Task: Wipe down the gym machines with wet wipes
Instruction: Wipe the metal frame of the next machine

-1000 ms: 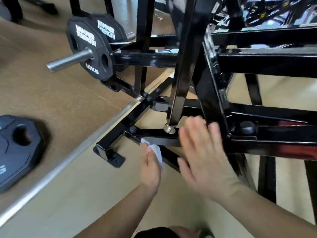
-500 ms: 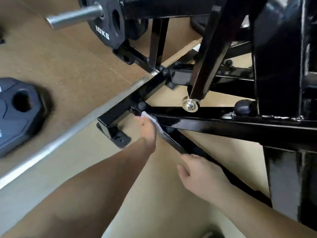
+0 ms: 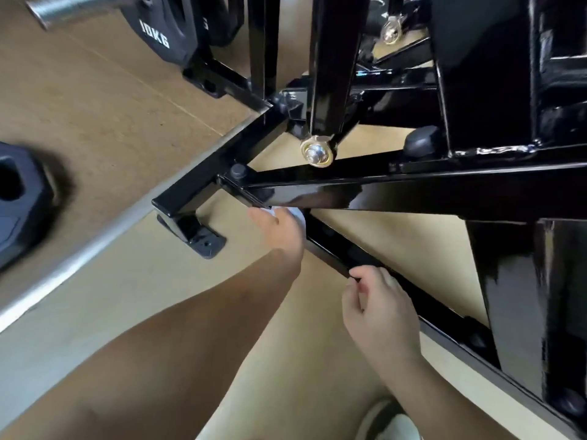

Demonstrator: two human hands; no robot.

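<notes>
Working low on the black machine frame (image 3: 495,74), near its floor end. Pinches the wet wipe (image 3: 297,215) in the left hand (image 3: 281,231), with fingers (image 3: 260,215) curled round it, and presses it to the lower rail (image 3: 336,252) at the joint with the cross bar (image 3: 349,193) just above those fingers. Shows only a white corner of the wipe past the knuckles. Grips the same rail with the right hand (image 3: 381,309), with fingers (image 3: 360,276) hooked over its top edge, a little way down the rail from the left fingers and with no wipe under them.

Judged from here: partway through this one machine, no further. Hard to tell through the glare and blur whether to read the gloss on the bars as freshly wiped or merely as paint. Left to do, on that reading: the long run of rail behind the right fingers, the foot bracket (image 3: 193,238) out to the left of the left fingers, the uprights (image 3: 330,58) high above both sets of fingers, the 10KG plate (image 3: 158,33) far ahead of them. After that, any other machines in the gym, beyond judging from this spot.
</notes>
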